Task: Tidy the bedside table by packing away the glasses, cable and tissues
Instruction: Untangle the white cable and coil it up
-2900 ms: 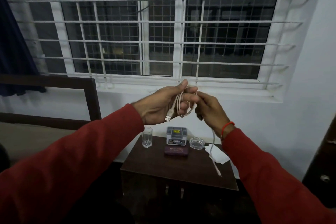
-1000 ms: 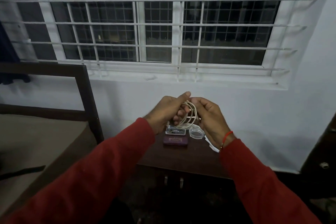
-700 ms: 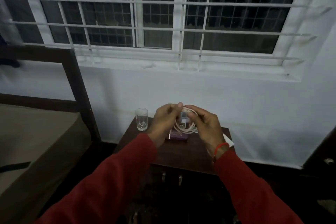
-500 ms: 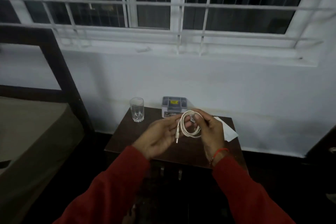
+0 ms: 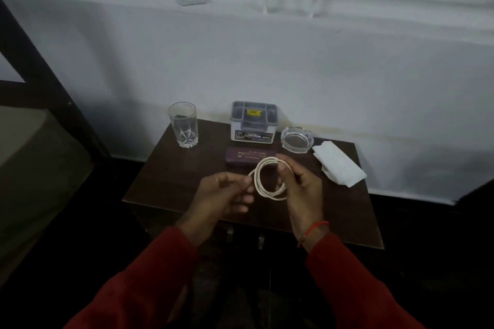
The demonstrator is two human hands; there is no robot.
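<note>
A white cable (image 5: 261,184) is wound into a small coil and held just above the dark wooden bedside table (image 5: 171,181). My right hand (image 5: 300,189) grips the coil's right side. My left hand (image 5: 226,195) pinches the coil's left edge between thumb and fingers. Behind the coil lies a shut purple glasses case (image 5: 242,157). White tissues (image 5: 338,163) lie crumpled at the table's right edge. A lidded plastic box (image 5: 253,123) with a label stands at the back, against the wall.
A drinking glass (image 5: 184,124) stands at the table's back left and a glass ashtray (image 5: 296,139) at the back right. A dark bed frame (image 5: 40,72) and mattress lie to the left. The white wall and window sill rise behind the table.
The camera has tilted down from the window to the table. My hands have finished winding the cable into a coil and lowered it over the tabletop.
</note>
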